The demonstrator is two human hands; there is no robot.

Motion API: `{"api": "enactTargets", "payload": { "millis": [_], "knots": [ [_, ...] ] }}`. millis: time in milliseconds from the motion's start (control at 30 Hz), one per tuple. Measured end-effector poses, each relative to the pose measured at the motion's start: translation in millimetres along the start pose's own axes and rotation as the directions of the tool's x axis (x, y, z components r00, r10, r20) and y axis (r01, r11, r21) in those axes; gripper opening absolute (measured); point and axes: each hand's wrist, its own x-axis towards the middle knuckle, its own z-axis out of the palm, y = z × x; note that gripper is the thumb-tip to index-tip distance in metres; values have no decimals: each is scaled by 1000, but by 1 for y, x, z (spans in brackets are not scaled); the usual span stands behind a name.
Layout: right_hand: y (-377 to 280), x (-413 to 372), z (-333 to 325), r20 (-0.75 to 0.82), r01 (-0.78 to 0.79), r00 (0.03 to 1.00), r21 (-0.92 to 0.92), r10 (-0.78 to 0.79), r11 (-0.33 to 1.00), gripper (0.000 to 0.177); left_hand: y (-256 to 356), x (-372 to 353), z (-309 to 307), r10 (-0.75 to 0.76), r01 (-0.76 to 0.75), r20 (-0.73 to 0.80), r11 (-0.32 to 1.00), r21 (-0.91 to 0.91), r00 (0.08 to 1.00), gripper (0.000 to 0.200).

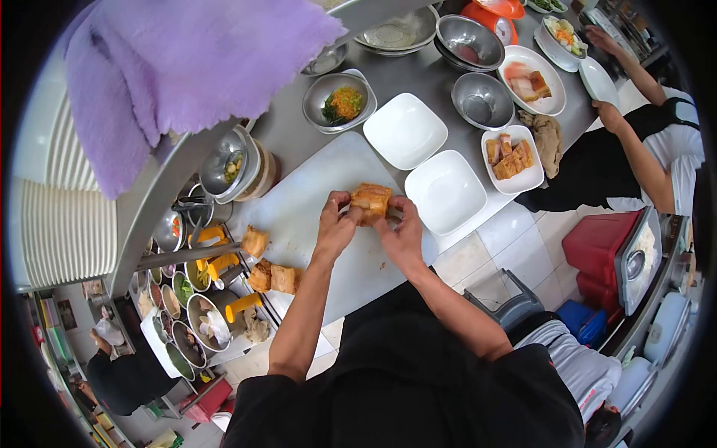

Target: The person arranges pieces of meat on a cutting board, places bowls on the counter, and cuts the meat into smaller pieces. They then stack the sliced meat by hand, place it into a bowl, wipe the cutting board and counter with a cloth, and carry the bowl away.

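Observation:
Over the white cutting board (328,254), my left hand (337,224) and my right hand (401,231) hold a golden-brown piece of crisp meat (370,201) between them, fingers closed on its two sides. Several similar pieces (284,278) lie at the board's left edge. Two white square bowls, one (405,131) behind the other (446,192), stand to the right of the board with nothing in them. Farther right, a smaller white bowl (512,160) holds cut meat pieces.
A purple cloth (194,67) hangs at upper left above stacked plates (67,239). Metal bowls (482,101) and an oval plate with meat (532,81) stand at the back. Ingredient tubs (209,322) sit lower left. A co-worker's arms (641,145) reach in at right.

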Motion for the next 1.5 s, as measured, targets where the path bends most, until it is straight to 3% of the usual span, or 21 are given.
{"api": "enactTargets", "payload": {
  "millis": [67,133,267,333,367,433,500,600,633,700,767,833,900,933,1033,1100,1167,1300,1433,1500],
  "knots": [
    [4,4,5,-28,35,999,64,-33,997,40,-14,9,2,29,-24,49,994,-103,998,33],
    [-6,7,7,57,-139,990,183,130,973,45,-9,11,2,-21,29,63,992,-119,998,34],
    [-39,15,-3,79,-195,980,155,185,969,48,20,6,5,-113,131,107,975,-179,988,30],
    [-53,24,-15,61,-19,998,203,7,979,53,55,2,16,-63,80,79,967,-240,995,32],
    [-53,34,-20,65,-18,998,201,5,979,53,68,3,23,-16,31,50,953,-300,999,35],
    [-52,70,-35,93,127,985,157,-142,979,62,78,21,39,3,12,52,959,-284,999,43],
    [-25,117,-48,204,159,959,191,-198,969,71,75,44,67,186,-194,-63,884,-425,981,53],
    [-12,167,-59,308,88,934,289,-179,953,78,55,94,100,305,-314,-77,907,-283,949,63],
    [-9,176,-61,349,44,930,205,-115,978,79,56,98,111,256,-288,-143,912,-291,956,68],
    [-4,192,-64,390,-4,920,115,-41,993,79,57,102,123,191,-213,-174,970,-117,966,69],
    [-5,198,-70,503,21,863,-123,44,992,80,67,93,124,145,-160,-133,982,-103,980,72],
    [-25,191,-74,507,-41,853,-169,123,985,79,74,85,120,102,-109,-86,991,-82,991,75],
    [-27,189,-72,462,-240,876,169,139,956,81,79,82,115,95,-106,-61,966,-235,994,75],
    [-38,182,-68,442,-294,881,231,169,927,76,76,86,117,92,-93,-21,927,-363,996,81],
    [-48,183,-63,503,-373,846,321,177,871,70,82,86,117,-2,49,96,871,-489,995,87],
    [-47,185,-62,503,-348,852,335,146,876,73,87,81,120,9,23,62,870,-493,998,91],
    [-48,188,-65,559,-420,805,301,198,856,85,83,81,119,40,8,79,847,-531,996,93],
    [-17,206,-65,522,-326,844,318,123,890,96,78,86,116,53,-23,32,797,-604,998,95],
    [-17,204,-68,541,-291,830,211,137,933,98,79,73,108,31,-32,-11,853,-521,999,85],
    [-5,208,-70,377,-117,923,91,75,989,87,72,58,99,-10,-36,-99,890,-454,995,79]
  ]
}}
